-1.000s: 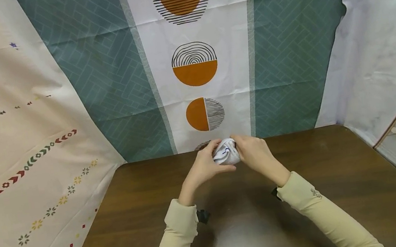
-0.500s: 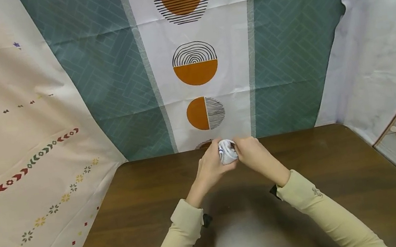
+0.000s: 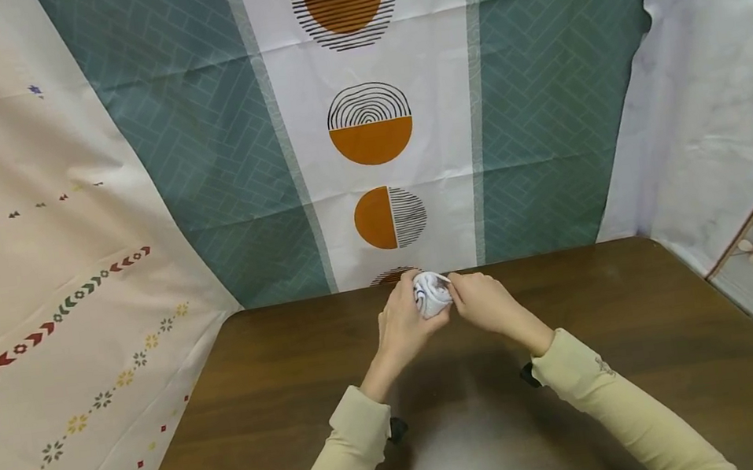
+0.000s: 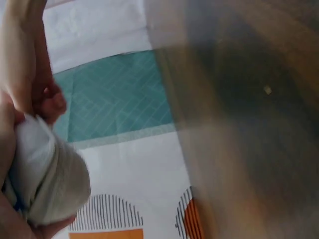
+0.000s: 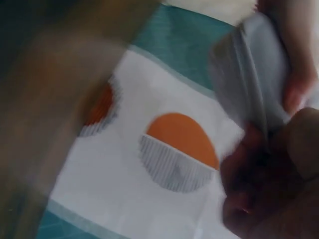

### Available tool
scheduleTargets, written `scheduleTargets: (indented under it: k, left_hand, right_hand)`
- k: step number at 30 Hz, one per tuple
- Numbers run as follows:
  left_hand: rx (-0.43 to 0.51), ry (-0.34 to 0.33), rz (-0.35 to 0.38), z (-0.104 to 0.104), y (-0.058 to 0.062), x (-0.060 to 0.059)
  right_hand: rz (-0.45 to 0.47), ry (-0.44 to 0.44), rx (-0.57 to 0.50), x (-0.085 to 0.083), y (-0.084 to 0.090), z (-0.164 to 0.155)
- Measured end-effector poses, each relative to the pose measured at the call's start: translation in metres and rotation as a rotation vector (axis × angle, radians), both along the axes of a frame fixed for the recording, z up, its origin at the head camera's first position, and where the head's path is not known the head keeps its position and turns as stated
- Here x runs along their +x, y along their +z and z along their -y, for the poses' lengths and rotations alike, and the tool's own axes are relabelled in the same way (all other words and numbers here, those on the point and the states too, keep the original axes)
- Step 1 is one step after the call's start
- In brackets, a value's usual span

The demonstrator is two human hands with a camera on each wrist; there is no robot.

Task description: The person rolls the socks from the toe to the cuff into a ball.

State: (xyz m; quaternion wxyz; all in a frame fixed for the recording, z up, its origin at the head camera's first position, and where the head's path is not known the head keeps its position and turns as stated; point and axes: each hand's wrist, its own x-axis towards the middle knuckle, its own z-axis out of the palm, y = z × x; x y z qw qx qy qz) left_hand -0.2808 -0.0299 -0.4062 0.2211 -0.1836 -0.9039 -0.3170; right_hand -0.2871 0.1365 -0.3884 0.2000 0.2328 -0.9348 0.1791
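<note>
A balled white sock (image 3: pixel 431 294) with dark blue markings, no writing readable on it, is held just above the far edge of the brown table (image 3: pixel 650 358). It is clamped by the curled fingers of the left hand (image 3: pixel 403 327) and pinched at its top by the right hand (image 3: pixel 481 303). The bundle is roughly round, so no clear long axis or pointing direction can be told.

Right wrist view motion-blurred; table edge and cloth folds indistinct. White bundle (image 3: pixel 431 295) mostly covered by left hand (image 3: pixel 403 328) and right hand (image 3: pixel 487 304); its dark markings too small to read. Left wrist view: bundle cut off at left edge, table (image 4: pixel 249 124) smeared.
</note>
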Motion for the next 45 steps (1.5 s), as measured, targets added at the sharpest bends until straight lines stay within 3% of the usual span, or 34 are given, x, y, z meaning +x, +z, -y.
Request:
scheduleTargets:
  k: [2,6,10,13,15,17,19,22,25,29,33,37,40,45]
  left_hand:
    - [0.003,0.052,0.009,-0.002,-0.003,-0.002]
    - [-0.005,0.134,0.047,-0.004,-0.003,-0.010]
    - [-0.117,0.160,0.013,-0.005,-0.002,-0.018]
    - [-0.222,0.130,-0.044,-0.003,-0.001,-0.019]
    - [-0.223,0.048,-0.015,0.001,0.001,-0.018]
    - [-0.103,-0.105,0.095,0.008,0.003,-0.016]
    - [0.112,-0.259,0.256,0.016,0.005,-0.016]
    - [0.418,-0.379,0.421,0.025,0.003,-0.016]
    - [0.639,-0.388,0.506,0.026,-0.003,-0.014]
    - [0.824,-0.324,0.496,0.021,-0.005,-0.010]
    - [0.833,-0.246,0.385,0.020,0.007,0.002]
    - [0.781,-0.276,0.324,0.021,0.023,0.014]
    - [0.793,-0.285,0.290,0.019,0.020,0.009]
    - [0.849,-0.329,0.287,0.019,0.022,0.005]
  right_hand:
    - [-0.065,0.005,0.019,-0.001,-0.008,0.002]
    - [-0.138,0.098,-0.026,0.000,-0.018,0.006]
    - [-0.146,0.187,-0.126,0.004,-0.019,0.010]
    - [-0.117,0.214,-0.207,0.006,-0.020,0.011]
    - [-0.082,0.212,-0.255,0.006,-0.020,0.009]
    - [-0.045,0.210,-0.312,0.004,-0.020,0.007]
    - [-0.028,0.186,-0.360,0.002,-0.020,0.003]
    - [0.015,0.144,-0.448,-0.001,-0.020,-0.002]
    - [0.092,0.139,-0.498,-0.002,-0.021,-0.005]
    - [0.168,0.167,-0.498,0.002,-0.017,-0.006]
    - [0.022,0.157,-0.490,0.004,-0.007,-0.010]
    - [-0.190,0.254,-0.383,0.000,0.003,-0.009]
    - [-0.363,0.325,-0.263,-0.003,0.004,-0.005]
    - [-0.593,0.317,-0.174,0.000,0.000,0.006]
